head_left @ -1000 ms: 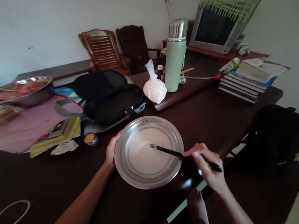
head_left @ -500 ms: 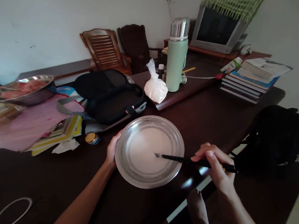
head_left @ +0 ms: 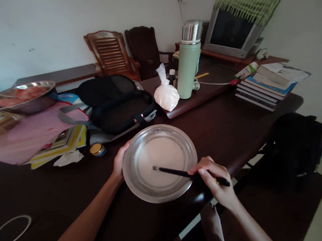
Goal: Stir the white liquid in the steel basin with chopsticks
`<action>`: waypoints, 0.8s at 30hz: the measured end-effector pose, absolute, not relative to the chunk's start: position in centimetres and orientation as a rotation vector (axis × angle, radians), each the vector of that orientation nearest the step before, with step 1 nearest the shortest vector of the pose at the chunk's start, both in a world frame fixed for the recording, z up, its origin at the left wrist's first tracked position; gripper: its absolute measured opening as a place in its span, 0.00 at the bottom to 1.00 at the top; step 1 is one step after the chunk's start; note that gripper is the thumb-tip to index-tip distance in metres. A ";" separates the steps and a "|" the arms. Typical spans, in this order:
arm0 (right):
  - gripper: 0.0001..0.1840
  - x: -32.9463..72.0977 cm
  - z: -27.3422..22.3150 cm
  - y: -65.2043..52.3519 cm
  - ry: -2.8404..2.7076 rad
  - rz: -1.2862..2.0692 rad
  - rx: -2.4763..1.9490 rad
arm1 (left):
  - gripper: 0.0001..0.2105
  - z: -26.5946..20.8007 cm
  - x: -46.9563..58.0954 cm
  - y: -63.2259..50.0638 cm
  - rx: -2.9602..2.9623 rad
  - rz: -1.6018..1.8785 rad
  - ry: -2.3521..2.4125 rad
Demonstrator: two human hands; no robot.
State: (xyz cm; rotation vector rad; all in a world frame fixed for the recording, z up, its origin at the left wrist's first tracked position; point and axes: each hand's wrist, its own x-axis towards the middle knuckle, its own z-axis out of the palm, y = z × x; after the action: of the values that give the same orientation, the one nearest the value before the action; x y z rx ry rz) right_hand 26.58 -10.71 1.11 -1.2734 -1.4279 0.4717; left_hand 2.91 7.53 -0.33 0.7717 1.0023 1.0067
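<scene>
A round steel bowl (head_left: pixel 163 197) stands on the dark table in front of me, tilted slightly, with a pale, smooth white liquid (head_left: pixel 163 153) in it. My left hand (head_left: pixel 121 160) grips the bowl's left rim; its fingers are partly hidden under and behind the wall. Black chopsticks (head_left: pixel 173 172) are held in my right hand (head_left: pixel 214 181), fingers closed around their thick end at the bowl's right edge. Their whitened tips dip into the liquid left of its middle. Beyond the bowl sits a knotted plastic bag of white powder (head_left: pixel 167 97).
A green thermos (head_left: pixel 188 70) stands beside the bag. At left are an open black case (head_left: pixel 121 110), a small gold-lidded jar (head_left: pixel 98 149), a pink plastic sheet (head_left: pixel 28 134) and a metal basin (head_left: pixel 51 92) of reddish food. Stacked books (head_left: pixel 259 92) lie right; a black backpack (head_left: pixel 297 147) is beside the table.
My right hand has moved left, carrying the chopstick tips leftward through the liquid. My left hand stays on the bowl, which has hardly moved; the whole view has shifted slightly.
</scene>
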 end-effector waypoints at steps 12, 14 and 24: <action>0.11 26.7 0.8 -10.7 -1.434 0.437 -1.293 | 0.12 -0.4 2.8 7.5 0.766 0.996 0.992; 0.11 26.8 0.6 -10.7 -1.324 0.354 -1.339 | 0.14 -0.4 2.9 7.4 0.766 0.993 0.984; 0.10 26.7 0.7 -10.8 -1.351 0.362 -1.361 | 0.14 -0.5 2.8 7.5 0.767 0.993 1.015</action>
State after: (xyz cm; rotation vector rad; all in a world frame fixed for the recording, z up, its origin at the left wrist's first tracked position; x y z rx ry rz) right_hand 26.75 -10.79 0.71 -1.3611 -1.3514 0.3620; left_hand 2.77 7.46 -0.50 0.7670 1.0146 0.9926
